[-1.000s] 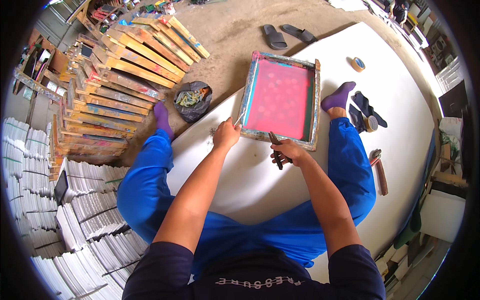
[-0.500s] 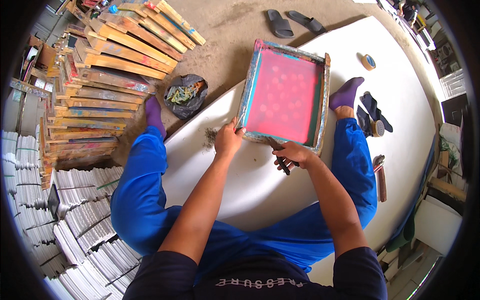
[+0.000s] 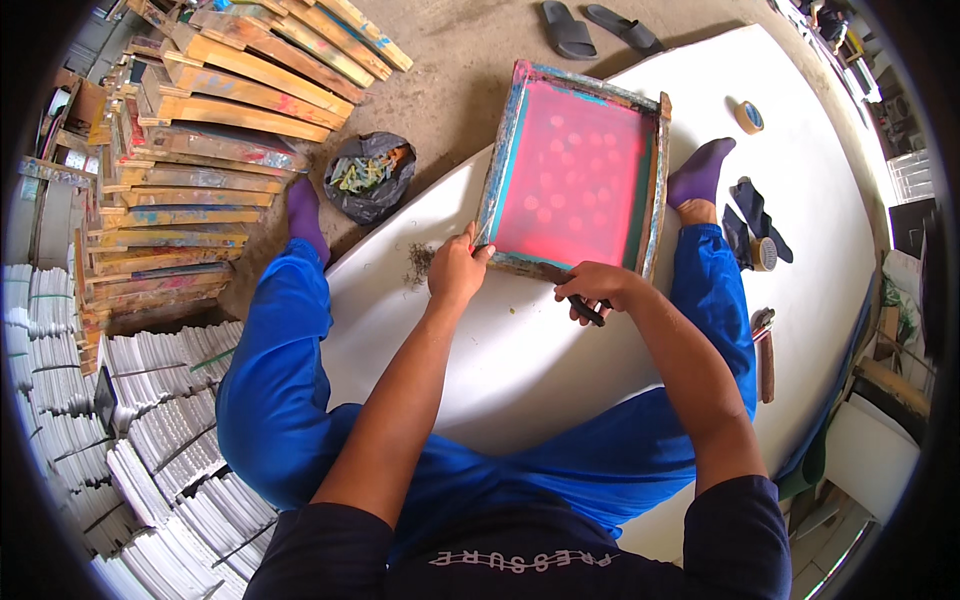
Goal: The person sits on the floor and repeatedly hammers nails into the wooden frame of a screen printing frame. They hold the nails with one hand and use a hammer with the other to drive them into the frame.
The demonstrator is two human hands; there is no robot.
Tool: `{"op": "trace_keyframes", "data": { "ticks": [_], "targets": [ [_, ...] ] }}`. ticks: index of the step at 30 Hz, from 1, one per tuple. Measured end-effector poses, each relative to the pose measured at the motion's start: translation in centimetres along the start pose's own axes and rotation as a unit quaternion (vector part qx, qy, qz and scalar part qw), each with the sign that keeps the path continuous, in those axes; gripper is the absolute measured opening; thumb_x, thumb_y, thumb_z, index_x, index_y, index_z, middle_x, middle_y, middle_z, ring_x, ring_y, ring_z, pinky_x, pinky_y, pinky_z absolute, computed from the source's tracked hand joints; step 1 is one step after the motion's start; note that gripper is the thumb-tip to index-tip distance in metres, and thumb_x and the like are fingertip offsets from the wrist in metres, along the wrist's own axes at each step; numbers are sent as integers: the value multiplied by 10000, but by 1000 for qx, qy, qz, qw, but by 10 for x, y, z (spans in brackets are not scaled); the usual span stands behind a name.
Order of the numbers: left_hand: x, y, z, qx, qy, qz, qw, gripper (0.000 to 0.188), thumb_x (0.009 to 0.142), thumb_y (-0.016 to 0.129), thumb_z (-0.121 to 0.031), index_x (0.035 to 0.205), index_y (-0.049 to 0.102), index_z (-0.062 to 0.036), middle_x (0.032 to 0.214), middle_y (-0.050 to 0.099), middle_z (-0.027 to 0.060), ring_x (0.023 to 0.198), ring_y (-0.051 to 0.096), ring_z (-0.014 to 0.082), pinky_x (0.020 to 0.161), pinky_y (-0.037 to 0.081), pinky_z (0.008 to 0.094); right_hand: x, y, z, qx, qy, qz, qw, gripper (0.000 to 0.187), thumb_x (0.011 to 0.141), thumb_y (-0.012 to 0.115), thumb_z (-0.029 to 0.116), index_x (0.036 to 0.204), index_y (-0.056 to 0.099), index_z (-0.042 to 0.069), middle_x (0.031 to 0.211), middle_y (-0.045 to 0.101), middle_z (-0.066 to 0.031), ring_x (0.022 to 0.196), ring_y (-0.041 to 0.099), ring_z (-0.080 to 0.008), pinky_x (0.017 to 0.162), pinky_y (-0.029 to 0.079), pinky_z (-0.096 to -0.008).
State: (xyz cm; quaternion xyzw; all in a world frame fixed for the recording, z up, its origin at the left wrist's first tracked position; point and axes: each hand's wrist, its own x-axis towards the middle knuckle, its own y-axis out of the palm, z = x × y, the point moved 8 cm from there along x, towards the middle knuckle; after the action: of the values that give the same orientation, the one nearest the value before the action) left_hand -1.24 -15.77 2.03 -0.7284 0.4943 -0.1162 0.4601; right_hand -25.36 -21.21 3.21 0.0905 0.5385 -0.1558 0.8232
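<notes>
A wooden screen-printing frame [image 3: 655, 190] with pink mesh and a teal border lies between my legs, its sides smeared with paint. At its near left corner, my left hand [image 3: 458, 265] is closed on the wood with the thumb on top. My right hand [image 3: 605, 288] is wrapped round black-handled pliers [image 3: 590, 312] at the frame's near edge. The jaws are largely hidden by the fingers and the edge, so I cannot tell whether they bite on anything. A patch of dark scraps [image 3: 420, 265] lies on the white board [image 3: 480, 370] left of my left hand.
Stacked wooden frames [image 3: 190, 210] stand at the left, above piles of white paper [image 3: 180, 440]. A black bag of scraps [image 3: 370, 178] sits by my left foot. Tape [image 3: 748, 117], dark cloth [image 3: 755, 215], a brush [image 3: 763, 254] and a hammer [image 3: 765, 365] lie right. Sandals [image 3: 570, 32] are beyond.
My right hand and the pliers have shifted slightly right and up, with the handles now turned more sideways. The frame sits slightly higher in view. My left hand keeps its hold on the corner.
</notes>
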Motion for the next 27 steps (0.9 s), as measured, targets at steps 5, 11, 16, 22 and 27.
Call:
{"op": "trace_keyframes", "data": {
  "ticks": [5, 11, 16, 22, 27],
  "targets": [
    [-1, -1, -2, -1, 3, 4, 1000, 643, 884, 719, -377, 1435, 522, -112, 1148, 691, 186, 1035, 680, 314, 864, 535, 421, 4, 21, -7, -29, -81, -145, 986, 375, 883, 528, 202, 1136, 607, -64, 682, 646, -138, 489, 627, -183, 376, 471, -325],
    [-3, -2, -4, -20, -3, 7, 1000, 644, 883, 720, -373, 1433, 523, -101, 1148, 694, 190, 1049, 681, 316, 877, 533, 418, 34, 33, -28, -72, -128, -298, 943, 415, 925, 502, 279, 1160, 624, -40, 862, 695, -287, 788, 709, -411, 696, 565, -504],
    [-3, -1, -2, -13, -5, 16, 1000, 619, 893, 708, -348, 1432, 520, -108, 1172, 681, 179, 1070, 659, 333, 896, 531, 431, 24, 50, -24, -88, -119, -394, 907, 373, 941, 534, 320, 1024, 624, -32, 850, 679, -305, 830, 670, -477, 779, 535, -532],
    [-1, -1, -3, -11, 4, 7, 1000, 626, 886, 712, -354, 1431, 522, -112, 1156, 690, 171, 1076, 659, 323, 909, 524, 435, 20, 53, -26, -75, -116, -446, 884, 371, 957, 540, 346, 942, 610, -18, 839, 685, -290, 855, 661, -487, 805, 514, -555],
    [-11, -5, 6, -70, -4, -2, 998, 518, 893, 710, -342, 1326, 615, -75, 1139, 697, 170, 1053, 668, 327, 900, 527, 422, 0, 66, -22, -45, -139, -479, 865, 348, 987, 499, 324, 973, 585, -12, 852, 688, -298, 835, 670, -496, 778, 519, -574]
  ]
}}
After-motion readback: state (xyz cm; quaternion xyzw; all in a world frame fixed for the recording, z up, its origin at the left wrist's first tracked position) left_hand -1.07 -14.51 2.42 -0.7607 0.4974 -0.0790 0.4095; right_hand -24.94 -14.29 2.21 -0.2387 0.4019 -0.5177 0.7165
